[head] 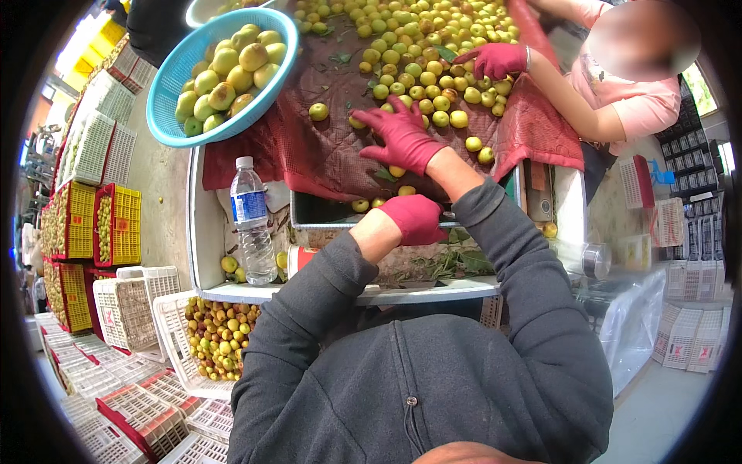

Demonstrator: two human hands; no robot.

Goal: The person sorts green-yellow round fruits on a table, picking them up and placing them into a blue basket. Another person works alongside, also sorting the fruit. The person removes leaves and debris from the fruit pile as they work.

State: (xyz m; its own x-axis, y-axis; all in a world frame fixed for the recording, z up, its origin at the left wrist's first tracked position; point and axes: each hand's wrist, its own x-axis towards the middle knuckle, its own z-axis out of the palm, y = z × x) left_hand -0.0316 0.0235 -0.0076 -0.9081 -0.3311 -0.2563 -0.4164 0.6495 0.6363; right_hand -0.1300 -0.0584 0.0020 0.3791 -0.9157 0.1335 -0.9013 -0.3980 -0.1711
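My right hand [403, 139], in a red glove, reaches over the dark red quilted cloth [324, 156] with its fingers spread. One fingertip is at a green-yellow jujube-like fruit [356, 122]; other fruits lie behind the hand. My left hand [414, 220], also red-gloved, is curled at the near rim of a grey tray [319, 225], below the cloth's edge. Its fingers are turned away, so whether it holds anything is hidden. A few fruits [360, 206] sit in the tray beside it. Many more fruits [423, 35] cover the far part of the cloth.
A blue plastic basket [159, 110] of larger fruits stands at the left. Near it is a water bottle [253, 232]. A co-worker's gloved hand [498, 61] reaches in from the right. A white crate [174, 348] of brownish fruits sits below the table's left edge. A phone [539, 194] lies right.
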